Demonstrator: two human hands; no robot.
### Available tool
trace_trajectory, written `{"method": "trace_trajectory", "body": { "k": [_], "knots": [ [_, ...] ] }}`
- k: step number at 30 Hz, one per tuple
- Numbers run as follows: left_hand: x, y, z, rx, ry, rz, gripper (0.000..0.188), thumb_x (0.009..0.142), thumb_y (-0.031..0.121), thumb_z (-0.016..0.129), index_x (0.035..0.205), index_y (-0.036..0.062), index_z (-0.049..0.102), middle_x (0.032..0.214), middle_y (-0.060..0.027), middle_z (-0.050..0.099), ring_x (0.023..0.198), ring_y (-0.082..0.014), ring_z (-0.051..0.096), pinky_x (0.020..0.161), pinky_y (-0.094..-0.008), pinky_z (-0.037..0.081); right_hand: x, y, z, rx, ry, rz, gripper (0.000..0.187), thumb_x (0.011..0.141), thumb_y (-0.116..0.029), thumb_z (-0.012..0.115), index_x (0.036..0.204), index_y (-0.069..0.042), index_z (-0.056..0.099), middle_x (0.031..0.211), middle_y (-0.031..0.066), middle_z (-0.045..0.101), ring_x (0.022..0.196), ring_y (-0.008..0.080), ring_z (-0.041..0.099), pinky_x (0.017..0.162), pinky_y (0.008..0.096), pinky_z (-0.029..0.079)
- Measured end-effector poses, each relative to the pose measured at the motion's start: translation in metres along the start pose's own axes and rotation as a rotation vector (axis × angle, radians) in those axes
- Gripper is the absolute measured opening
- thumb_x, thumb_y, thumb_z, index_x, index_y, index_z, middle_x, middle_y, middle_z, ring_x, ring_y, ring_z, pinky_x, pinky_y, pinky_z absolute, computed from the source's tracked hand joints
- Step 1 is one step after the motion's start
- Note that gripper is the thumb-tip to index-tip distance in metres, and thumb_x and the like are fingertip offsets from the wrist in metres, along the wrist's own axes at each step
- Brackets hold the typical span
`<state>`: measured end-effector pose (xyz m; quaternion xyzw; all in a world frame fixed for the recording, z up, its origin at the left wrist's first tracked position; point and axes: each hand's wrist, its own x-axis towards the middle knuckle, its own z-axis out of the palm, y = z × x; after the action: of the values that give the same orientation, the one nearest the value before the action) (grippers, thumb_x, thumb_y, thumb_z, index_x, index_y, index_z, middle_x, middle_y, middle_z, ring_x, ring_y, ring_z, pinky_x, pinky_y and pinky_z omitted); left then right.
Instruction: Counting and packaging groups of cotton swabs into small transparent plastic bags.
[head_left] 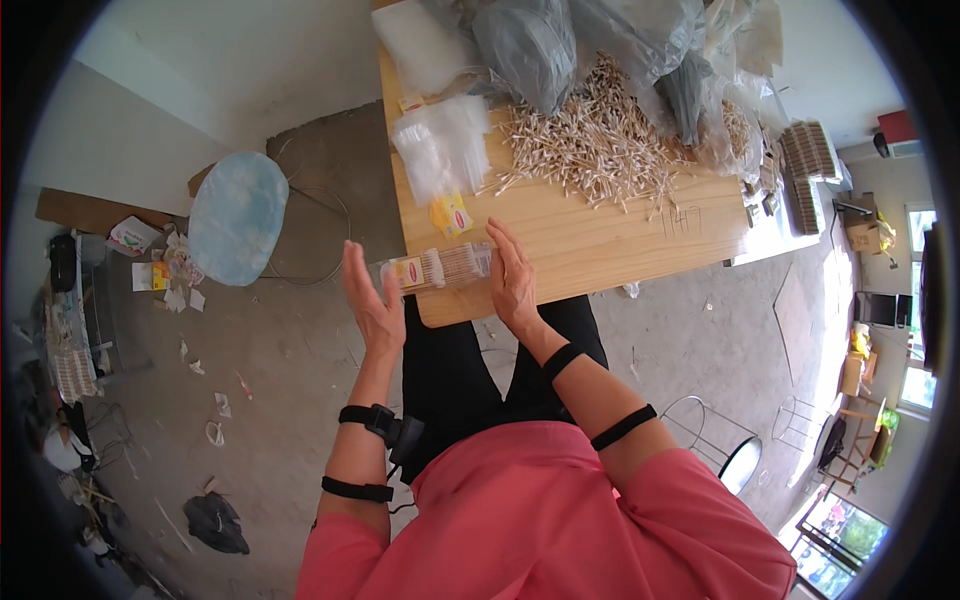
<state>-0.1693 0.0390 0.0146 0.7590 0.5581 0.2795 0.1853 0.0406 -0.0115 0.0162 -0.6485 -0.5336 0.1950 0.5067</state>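
Observation:
A clear plastic bag of cotton swabs [460, 264] with a yellow label card lies at the table's near left corner, between my two hands. My left hand [372, 305] is at the bag's left end, fingers stretched out and thumb apart. At the other end stands my right hand [513, 285], its fingers straight and close to the plastic. Neither hand is wrapped round the bag; whether the palms press on its ends I cannot tell. Just beyond it are yellow label cards [450, 214] and a stack of clear empty bags [440, 148].
A large heap of loose cotton swabs [595, 140] covers the back of the wooden table [590, 250]. Grey plastic bags [525, 50] stand behind it. Bundled swab packs [808, 150] sit at the far right. On the left is a round stool with a pale blue cover [238, 218].

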Motion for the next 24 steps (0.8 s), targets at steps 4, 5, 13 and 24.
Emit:
{"method": "trace_trajectory", "body": {
  "k": [4,5,13,24],
  "knots": [
    [0.004,-0.009,0.009,-0.448,0.103,-0.515,0.056,0.104,0.033,0.048,0.148,0.0031,0.030,0.148,-0.0173,0.036,0.131,-0.0302,0.043,0.106,-0.0420,0.039,0.008,-0.005,0.000,0.030,-0.022,-0.017,0.032,0.091,0.007,0.049,0.122,0.002,0.057,0.134,0.0192,0.056,0.124,0.0381,0.053,0.103,0.0406,0.044],
    [0.003,-0.011,0.011,-0.448,0.101,-0.521,0.056,0.104,0.033,0.048,0.148,0.0031,0.030,0.148,-0.0173,0.036,0.131,-0.0302,0.043,0.106,-0.0420,0.039,0.008,-0.007,0.000,0.014,-0.052,-0.045,0.032,0.092,0.007,0.048,0.122,0.002,0.056,0.134,0.0191,0.056,0.124,0.0378,0.053,0.103,0.0405,0.044],
    [-0.001,-0.028,0.029,-0.675,0.019,-0.727,0.046,0.105,0.045,0.043,0.119,0.0034,0.057,0.094,-0.0076,0.065,0.078,-0.0144,0.061,0.067,-0.0291,0.050,0.003,-0.002,0.023,0.211,0.082,0.169,0.030,0.099,0.003,0.040,0.125,0.000,0.055,0.136,0.0165,0.055,0.127,0.0308,0.052,0.106,0.0362,0.041],
    [0.001,-0.009,0.032,-0.382,0.049,-0.440,0.031,0.104,0.026,0.050,0.088,0.0001,0.056,0.070,-0.0106,0.061,0.062,-0.0140,0.053,0.059,-0.0324,0.045,0.002,-0.009,0.053,0.348,0.057,0.228,0.030,0.102,0.003,0.037,0.124,0.000,0.056,0.138,0.0148,0.054,0.131,0.0259,0.049,0.111,0.0337,0.034]
  ]
}}
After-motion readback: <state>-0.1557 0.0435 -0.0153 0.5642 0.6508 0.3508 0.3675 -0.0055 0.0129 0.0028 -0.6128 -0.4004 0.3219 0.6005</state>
